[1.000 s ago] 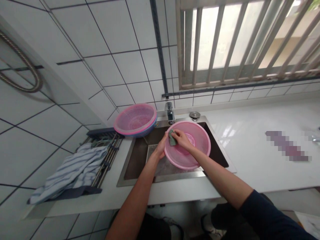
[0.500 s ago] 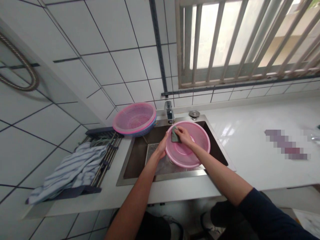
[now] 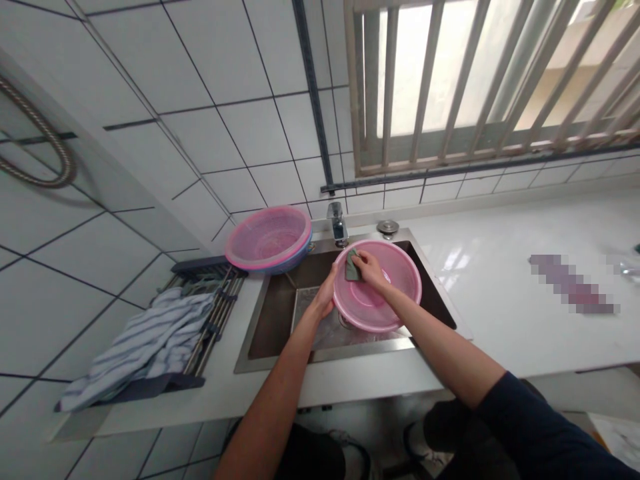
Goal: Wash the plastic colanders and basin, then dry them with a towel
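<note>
A round pink plastic basin (image 3: 395, 293) is held tilted over the metal sink (image 3: 270, 310), its inside facing me. My left hand (image 3: 326, 293) grips the basin's left rim, with the fingers partly hidden behind it. My right hand (image 3: 369, 268) is closed on a green scouring pad (image 3: 353, 265), which lies against the inner left wall of the basin. Behind the basin stands the chrome faucet (image 3: 338, 223).
Stacked pink and blue basins (image 3: 270, 240) rest at the sink's back left corner. A striped towel (image 3: 145, 340) lies over a folding rack (image 3: 215, 320) on the left. A metal drain strainer (image 3: 387, 228) sits behind the sink. The white counter (image 3: 490, 287) extends right, with a blurred-out object on it.
The right hand and the scouring pad have shifted very slightly along the basin's inner wall. The left hand keeps its hold on the rim, and the view has moved a little.
</note>
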Demonstrator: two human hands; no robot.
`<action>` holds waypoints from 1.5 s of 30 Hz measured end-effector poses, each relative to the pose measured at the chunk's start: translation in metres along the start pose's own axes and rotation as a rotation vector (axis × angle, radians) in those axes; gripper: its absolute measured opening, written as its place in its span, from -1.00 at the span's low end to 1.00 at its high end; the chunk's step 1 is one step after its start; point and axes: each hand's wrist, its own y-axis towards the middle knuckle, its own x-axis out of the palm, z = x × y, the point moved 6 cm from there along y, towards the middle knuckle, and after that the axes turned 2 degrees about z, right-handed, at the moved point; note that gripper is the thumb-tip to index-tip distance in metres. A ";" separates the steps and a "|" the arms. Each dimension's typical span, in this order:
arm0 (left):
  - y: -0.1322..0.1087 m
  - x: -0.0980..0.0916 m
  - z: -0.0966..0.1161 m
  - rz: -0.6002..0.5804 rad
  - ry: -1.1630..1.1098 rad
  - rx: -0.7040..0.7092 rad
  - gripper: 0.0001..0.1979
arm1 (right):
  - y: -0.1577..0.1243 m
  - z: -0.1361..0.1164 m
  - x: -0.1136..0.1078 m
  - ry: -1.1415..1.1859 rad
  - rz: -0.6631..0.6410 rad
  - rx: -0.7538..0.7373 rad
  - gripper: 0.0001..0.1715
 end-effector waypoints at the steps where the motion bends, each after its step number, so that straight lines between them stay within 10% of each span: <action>1: 0.000 0.001 0.000 -0.010 -0.008 0.006 -0.53 | 0.000 -0.002 -0.002 -0.007 0.017 -0.007 -0.60; 7: -0.001 -0.015 -0.002 -0.045 0.061 -0.073 -0.40 | -0.030 0.004 0.049 -0.031 -0.589 0.086 -0.65; 15: -0.003 0.005 0.002 -0.098 0.023 0.116 -0.48 | 0.004 0.003 -0.016 0.016 0.123 -0.050 -0.65; 22: 0.001 -0.018 0.000 -0.004 0.083 0.016 -0.51 | -0.023 0.011 0.042 -0.037 -0.466 0.028 -0.68; 30: -0.004 -0.002 0.011 -0.095 0.147 0.156 -0.56 | 0.006 0.010 -0.009 0.038 0.006 -0.002 -0.64; 41: -0.009 -0.014 0.023 0.035 0.106 0.181 -0.30 | -0.026 0.019 0.049 -0.023 -0.624 -0.004 -0.61; 45: -0.008 -0.005 0.012 -0.024 0.062 0.005 -0.52 | -0.016 0.014 0.038 0.012 -0.384 -0.052 -0.65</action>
